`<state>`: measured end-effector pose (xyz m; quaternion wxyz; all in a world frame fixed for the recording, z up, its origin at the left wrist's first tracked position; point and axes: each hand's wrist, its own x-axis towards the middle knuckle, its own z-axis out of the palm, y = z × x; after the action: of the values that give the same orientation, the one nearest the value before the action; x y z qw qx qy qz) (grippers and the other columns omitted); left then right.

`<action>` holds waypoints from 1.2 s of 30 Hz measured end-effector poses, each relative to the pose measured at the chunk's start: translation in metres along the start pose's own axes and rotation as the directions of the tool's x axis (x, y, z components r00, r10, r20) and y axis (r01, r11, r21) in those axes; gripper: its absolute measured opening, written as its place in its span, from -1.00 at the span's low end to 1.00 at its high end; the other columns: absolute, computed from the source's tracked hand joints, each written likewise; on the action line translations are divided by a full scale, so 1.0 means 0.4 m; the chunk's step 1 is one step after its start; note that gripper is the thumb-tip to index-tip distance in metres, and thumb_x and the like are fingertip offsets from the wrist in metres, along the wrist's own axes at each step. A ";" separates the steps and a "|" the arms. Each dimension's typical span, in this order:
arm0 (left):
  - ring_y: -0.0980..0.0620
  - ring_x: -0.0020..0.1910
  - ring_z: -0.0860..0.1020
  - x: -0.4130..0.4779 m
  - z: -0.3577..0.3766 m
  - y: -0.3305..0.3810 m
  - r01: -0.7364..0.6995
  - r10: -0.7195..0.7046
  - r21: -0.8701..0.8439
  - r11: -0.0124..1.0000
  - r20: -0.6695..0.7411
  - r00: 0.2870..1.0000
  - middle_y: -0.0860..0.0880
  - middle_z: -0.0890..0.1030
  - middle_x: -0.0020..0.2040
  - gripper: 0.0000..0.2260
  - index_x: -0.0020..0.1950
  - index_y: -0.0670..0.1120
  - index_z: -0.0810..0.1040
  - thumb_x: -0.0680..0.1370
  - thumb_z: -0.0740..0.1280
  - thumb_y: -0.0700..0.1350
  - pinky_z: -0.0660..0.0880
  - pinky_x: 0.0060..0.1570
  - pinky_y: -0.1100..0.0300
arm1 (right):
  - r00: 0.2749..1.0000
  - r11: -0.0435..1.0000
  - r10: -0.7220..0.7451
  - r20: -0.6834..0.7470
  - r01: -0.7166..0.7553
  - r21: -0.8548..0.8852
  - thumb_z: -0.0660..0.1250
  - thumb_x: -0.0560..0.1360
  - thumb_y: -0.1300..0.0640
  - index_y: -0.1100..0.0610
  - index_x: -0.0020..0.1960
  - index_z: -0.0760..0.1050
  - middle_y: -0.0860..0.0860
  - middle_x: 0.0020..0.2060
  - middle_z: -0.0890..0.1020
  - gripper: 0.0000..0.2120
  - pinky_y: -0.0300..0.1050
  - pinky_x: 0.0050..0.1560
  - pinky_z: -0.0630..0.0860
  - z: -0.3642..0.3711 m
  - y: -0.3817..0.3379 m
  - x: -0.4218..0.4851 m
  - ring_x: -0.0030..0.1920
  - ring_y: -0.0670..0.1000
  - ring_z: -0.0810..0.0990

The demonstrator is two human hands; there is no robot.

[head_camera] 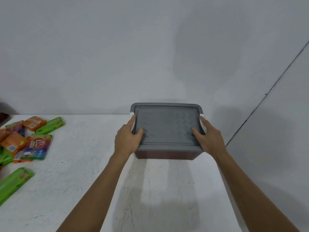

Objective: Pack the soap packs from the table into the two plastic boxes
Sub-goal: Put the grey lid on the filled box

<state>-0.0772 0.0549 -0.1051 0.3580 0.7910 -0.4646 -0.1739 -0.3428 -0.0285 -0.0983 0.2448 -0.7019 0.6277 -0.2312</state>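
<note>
A plastic box (167, 129) with a grey lid and a dark brown body hangs above the white table (83, 181), near its far right corner. My left hand (128, 136) grips the box's left side with the thumb on the lid. My right hand (209, 136) grips the right side the same way. White latches show on both sides of the lid. A heap of soap packs (25, 139) in orange, green and multicoloured wrappers lies at the table's left edge. Only one box is in view.
A bare grey wall stands right behind the table. The table's right edge (222, 173) runs just under my right forearm. A green soap pack (13, 183) lies apart near the front left. A dark object (4, 113) shows at the far left.
</note>
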 end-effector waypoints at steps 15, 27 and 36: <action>-0.15 0.23 0.49 0.217 0.070 0.031 -0.004 0.003 0.069 0.998 0.010 1.000 -0.12 0.51 0.29 -0.43 0.56 0.13 0.13 0.58 0.21 0.18 0.44 0.20 -0.05 | 0.998 0.992 0.003 0.070 0.006 -0.126 0.14 0.55 -0.26 -0.17 0.55 0.00 0.10 0.26 0.54 -0.36 0.02 0.08 0.47 0.018 -0.002 0.255 0.10 0.19 0.55; -0.12 0.06 0.56 0.184 0.051 0.040 -0.015 -0.007 0.258 0.966 0.083 0.997 -0.14 0.56 0.22 -0.47 0.57 0.16 -0.02 0.63 0.05 0.17 0.51 0.02 0.00 | 0.997 0.870 -0.079 -0.027 0.056 -0.489 -0.01 0.61 -0.17 0.09 0.46 0.20 0.20 0.07 0.52 -0.48 0.00 -0.11 0.47 0.015 -0.032 0.219 0.03 0.21 0.54; -0.20 0.37 0.41 0.116 -0.094 -0.047 -0.035 -0.094 0.429 0.903 0.275 0.957 -0.15 0.39 0.45 -0.39 0.57 0.11 0.07 0.58 -0.11 0.35 0.32 0.32 -0.10 | 0.973 0.800 -0.208 0.097 0.226 -0.556 0.08 0.60 -0.08 0.19 0.20 0.45 0.26 0.26 0.41 -0.60 0.15 0.26 0.37 0.057 -0.174 0.153 0.26 0.26 0.36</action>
<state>-0.0195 0.0362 -0.0903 0.1005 0.8233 -0.5265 -0.1867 -0.2685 -0.0818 -0.0708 0.0085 -0.8134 0.5794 -0.0512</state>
